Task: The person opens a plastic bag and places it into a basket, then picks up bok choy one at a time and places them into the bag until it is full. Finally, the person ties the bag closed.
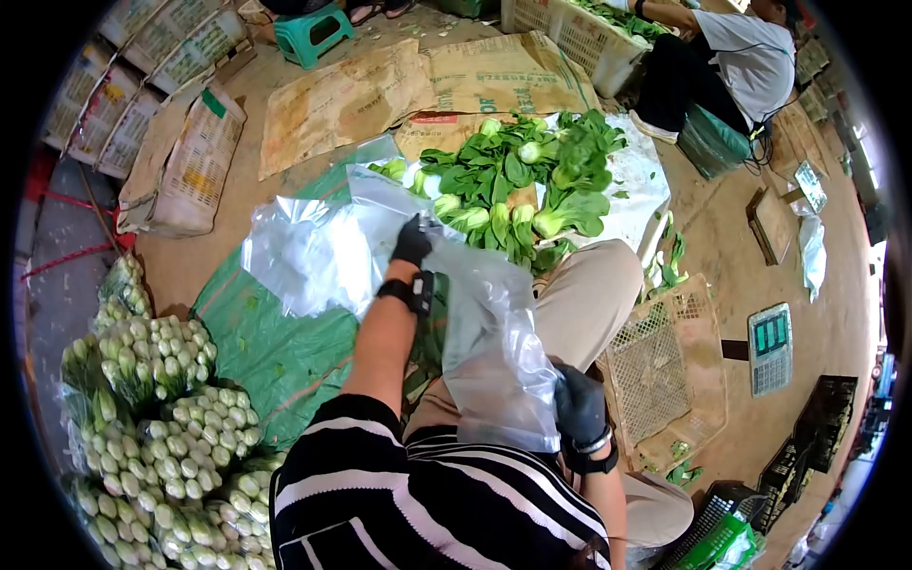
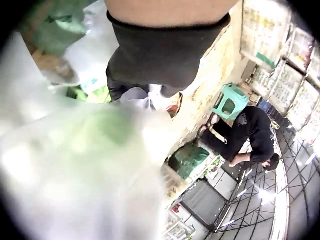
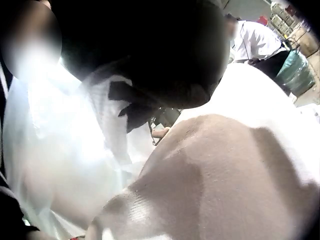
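Note:
A clear plastic bag (image 1: 489,323) stretches across the person's lap between the two black-gloved hands. My left hand (image 1: 413,242) pinches its upper end, close to the leafy greens. Near the right knee, my right hand (image 1: 579,404) grips the lower edge of the same bag. In the left wrist view the blurred bag (image 2: 85,165) fills the lower left, below the glove (image 2: 150,65). The right wrist view has the bag (image 3: 65,140) at the left, with the dark glove (image 3: 160,50) over it. More clear plastic bags (image 1: 309,252) lie just left of my left hand.
Bok choy (image 1: 513,176) is heaped ahead on sacking. Packed bundles of bok choy (image 1: 161,427) are piled at the left, beside a green tarp (image 1: 285,361). To the right are a plastic crate (image 1: 665,370) and a scale (image 1: 769,349). Another person (image 1: 750,66) sits at the upper right.

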`<state>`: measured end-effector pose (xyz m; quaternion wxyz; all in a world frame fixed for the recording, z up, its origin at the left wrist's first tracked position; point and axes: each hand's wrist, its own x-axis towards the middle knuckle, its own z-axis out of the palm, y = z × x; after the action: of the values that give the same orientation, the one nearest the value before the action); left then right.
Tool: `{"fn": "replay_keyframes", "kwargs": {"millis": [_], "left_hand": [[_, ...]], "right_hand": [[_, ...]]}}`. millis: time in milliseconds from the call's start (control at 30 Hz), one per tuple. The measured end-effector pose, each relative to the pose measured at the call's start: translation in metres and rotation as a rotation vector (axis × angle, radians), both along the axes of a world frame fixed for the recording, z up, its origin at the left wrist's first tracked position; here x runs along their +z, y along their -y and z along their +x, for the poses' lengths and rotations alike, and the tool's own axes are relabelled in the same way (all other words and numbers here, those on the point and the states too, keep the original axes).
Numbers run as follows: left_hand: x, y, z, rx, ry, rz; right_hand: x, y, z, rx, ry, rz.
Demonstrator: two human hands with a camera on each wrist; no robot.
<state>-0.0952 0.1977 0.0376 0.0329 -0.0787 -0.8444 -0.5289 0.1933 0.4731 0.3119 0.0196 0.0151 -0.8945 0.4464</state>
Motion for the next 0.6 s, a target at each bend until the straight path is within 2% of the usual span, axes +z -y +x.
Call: {"fn": "replay_keyframes", "kwargs": {"millis": [33,67,100,133,167,200,233,267,333,367,400,433,467,500,533,567,600], "left_hand": [[0.037,0.016,-0.010,-0.076,-0.042,-0.470],[-0.067,0.071,-0.049,-0.087,0.006,-0.109],[0.018,0.066,-0.027,0.150,0.124,-0.757],[0.027,0.087,-0.024,0.125,0.133,-0.857],[-0.078,0.147,-0.044,0.312,0.128,-0.269],[-0.089,0.189,-0.047,0.314,0.263,-0.441],[-0.103,0.214,-0.046,0.307,0.399,-0.613],[-0.075,0.220,-0.028,0.186,0.460,-0.895],[-0.001,0.226,0.015,-0.128,0.477,-1.459],[0.003,0.215,0.024,-0.165,0.448,-1.461],[0.005,0.198,0.022,0.410,0.185,-1.131],[0.016,0.167,0.018,0.906,-0.057,-0.697],[0.029,0.134,0.023,0.483,0.149,-0.220],[0.077,0.081,0.043,0.056,0.355,0.235],[0.148,0.009,0.079,-0.238,0.574,0.426],[0.168,-0.029,0.097,-0.546,0.713,0.425],[0.184,-0.066,0.119,-0.641,0.813,0.512]], "right_hand": [[0.001,-0.004,0.009,0.002,-0.021,0.024],[-0.009,-0.020,0.029,-0.122,0.011,-0.023],[-0.019,-0.039,0.059,-0.243,0.047,-0.072],[-0.021,-0.054,0.092,-0.480,0.156,-0.362],[-0.021,-0.072,0.129,-0.716,0.264,-0.654],[-0.009,-0.104,0.156,-0.325,0.301,-1.278],[-0.006,-0.129,0.179,-0.446,0.092,-1.219],[0.013,-0.134,0.173,-0.663,-0.143,-0.953],[0.036,-0.137,0.161,-0.809,-0.342,-0.747],[0.044,-0.130,0.155,-0.828,-0.363,-0.695],[0.046,-0.117,0.146,-0.836,-0.370,-0.658],[0.046,-0.101,0.136,-0.828,-0.351,-0.630],[0.044,-0.084,0.123,-0.788,-0.301,-0.601],[0.037,-0.070,0.110,-0.732,-0.238,-0.570],[0.025,-0.059,0.098,-0.642,-0.175,-0.527],[0.011,-0.049,0.086,-0.527,-0.129,-0.445],[-0.016,-0.047,0.080,-0.297,-0.150,-0.077]]}}
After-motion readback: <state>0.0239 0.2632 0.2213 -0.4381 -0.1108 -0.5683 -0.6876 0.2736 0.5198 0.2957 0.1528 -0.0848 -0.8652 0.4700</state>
